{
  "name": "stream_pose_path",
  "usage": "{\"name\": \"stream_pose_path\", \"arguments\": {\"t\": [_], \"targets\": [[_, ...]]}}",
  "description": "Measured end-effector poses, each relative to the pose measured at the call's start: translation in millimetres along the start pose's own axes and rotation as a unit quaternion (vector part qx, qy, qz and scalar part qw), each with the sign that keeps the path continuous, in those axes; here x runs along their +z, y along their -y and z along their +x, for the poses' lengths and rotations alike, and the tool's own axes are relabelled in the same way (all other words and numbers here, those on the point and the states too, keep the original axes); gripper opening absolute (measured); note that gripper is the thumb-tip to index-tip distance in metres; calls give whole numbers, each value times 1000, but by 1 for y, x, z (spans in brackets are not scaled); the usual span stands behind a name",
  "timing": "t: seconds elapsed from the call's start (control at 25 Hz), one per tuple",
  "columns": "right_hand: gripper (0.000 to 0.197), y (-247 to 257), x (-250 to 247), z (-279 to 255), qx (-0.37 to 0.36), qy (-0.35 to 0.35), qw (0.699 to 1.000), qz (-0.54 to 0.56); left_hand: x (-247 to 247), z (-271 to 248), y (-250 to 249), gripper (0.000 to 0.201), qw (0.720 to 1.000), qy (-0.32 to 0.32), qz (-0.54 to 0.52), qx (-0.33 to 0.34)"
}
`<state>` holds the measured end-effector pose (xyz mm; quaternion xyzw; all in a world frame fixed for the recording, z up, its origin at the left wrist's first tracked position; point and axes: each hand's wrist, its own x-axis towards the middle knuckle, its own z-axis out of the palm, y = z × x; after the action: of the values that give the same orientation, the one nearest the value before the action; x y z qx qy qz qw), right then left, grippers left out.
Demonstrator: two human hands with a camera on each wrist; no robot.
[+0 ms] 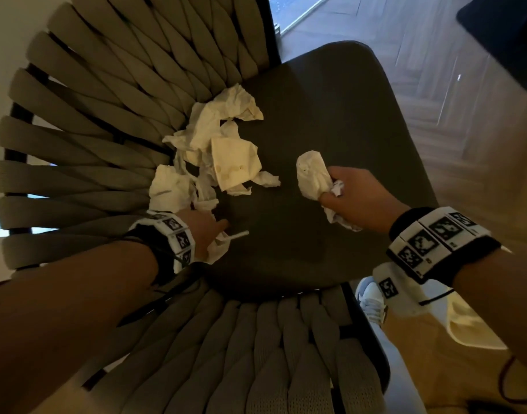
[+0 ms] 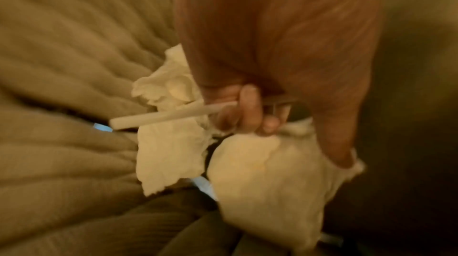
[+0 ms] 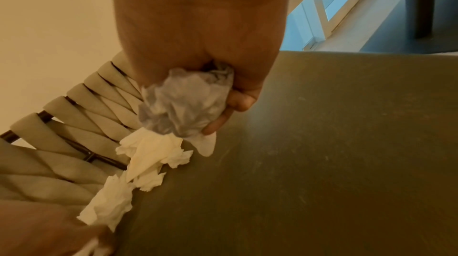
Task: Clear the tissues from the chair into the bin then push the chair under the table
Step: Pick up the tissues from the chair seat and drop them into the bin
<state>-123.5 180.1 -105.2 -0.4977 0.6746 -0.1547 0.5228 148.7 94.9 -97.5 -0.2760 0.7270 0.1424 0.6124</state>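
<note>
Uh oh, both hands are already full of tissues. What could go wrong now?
1. The right hand grips a tissue wad with ends sticking out; bits might drop on the way to the bin.
2. The left hand holds a tissue and a thin white stick that juts out loosely, so it may slip.
3. A pile of tissues lies on the chair seat by the woven backrest; with both hands full, some could get left behind or knocked off.

Dim, warm indoor light with cool daylight at the edges

The seat (image 1: 331, 144) lies in shadow while the loose tissues (image 1: 214, 144) catch yellowish light; bluish daylight enters from the window (image 3: 322, 15). The head view bows strongly outward at its borders, the left wrist view is smeared by motion blur, and the right wrist view is soft up close.
</note>
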Motion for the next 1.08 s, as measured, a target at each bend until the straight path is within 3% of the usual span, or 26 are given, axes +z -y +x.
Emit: {"name": "stream_pose_path", "arguments": {"t": [0.08,0.2,0.36,0.52,0.64,0.72,0.88,0.96,1.08], "targets": [[25,-4,3,2,7,15,1000,-1,8,15,2,85,996,-5,83,31],[25,-9,3,2,17,41,999,-12,15,24,2,70,983,-47,162,77],[17,-16,-3,-2,19,47,999,-13,16,21,6,47,977,-39,196,69],[19,-27,-5,-10,25,39,999,7,-12,2,-9,28,991,-15,117,69],[10,-42,-14,-33,35,3,999,42,-54,-27,-36,17,990,-75,-27,115],[7,-57,-25,-56,59,-41,996,50,-94,-47,-64,25,966,-132,-159,155],[7,-111,-45,-117,110,-160,973,127,-174,-56,-152,18,868,-247,-372,216],[10,-154,-48,-154,164,-199,953,156,-208,-47,-215,12,828,-246,-424,271],[15,-227,-41,-197,256,-218,917,215,-242,-20,-319,16,807,-199,-452,323]]}}
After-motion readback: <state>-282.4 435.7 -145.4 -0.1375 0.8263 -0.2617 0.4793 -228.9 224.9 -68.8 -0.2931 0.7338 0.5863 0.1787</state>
